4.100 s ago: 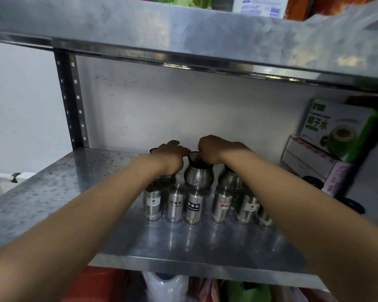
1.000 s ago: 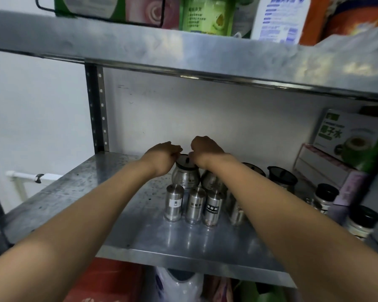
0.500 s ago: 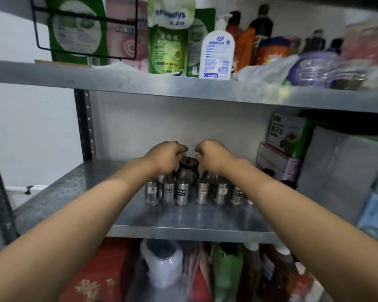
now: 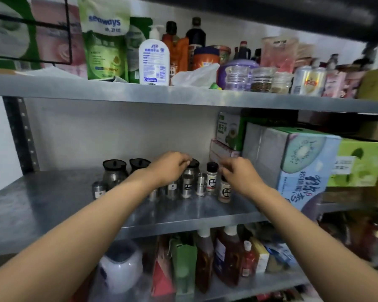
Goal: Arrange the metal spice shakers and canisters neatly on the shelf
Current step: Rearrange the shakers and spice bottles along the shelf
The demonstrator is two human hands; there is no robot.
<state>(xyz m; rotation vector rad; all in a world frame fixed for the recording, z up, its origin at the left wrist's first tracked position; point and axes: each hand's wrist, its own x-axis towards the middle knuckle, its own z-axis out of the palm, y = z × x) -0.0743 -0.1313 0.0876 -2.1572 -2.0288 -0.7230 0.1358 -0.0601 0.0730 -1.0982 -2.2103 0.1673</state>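
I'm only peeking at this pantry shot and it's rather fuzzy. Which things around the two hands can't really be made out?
All in the head view:
- Left hand: its fingertips are curled under, so whether its grip holds a canister lid is hidden.
- Shakers behind the left forearm: the arm covers them, so their count is unclear.
- Shaker labels: too small and blurred to read.
- Right hand: motion blur hides its fingertips.
- Jar under the right hand: top hidden.

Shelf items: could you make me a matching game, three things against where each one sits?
Things:
1. pump bottle
2. kiwi box
3. brown bottles

Places:
A. bottom shelf, under the shakers
B. middle shelf, right of the hands
C. top shelf, beside the green pouch

Pairs: 1-C, 2-B, 3-A
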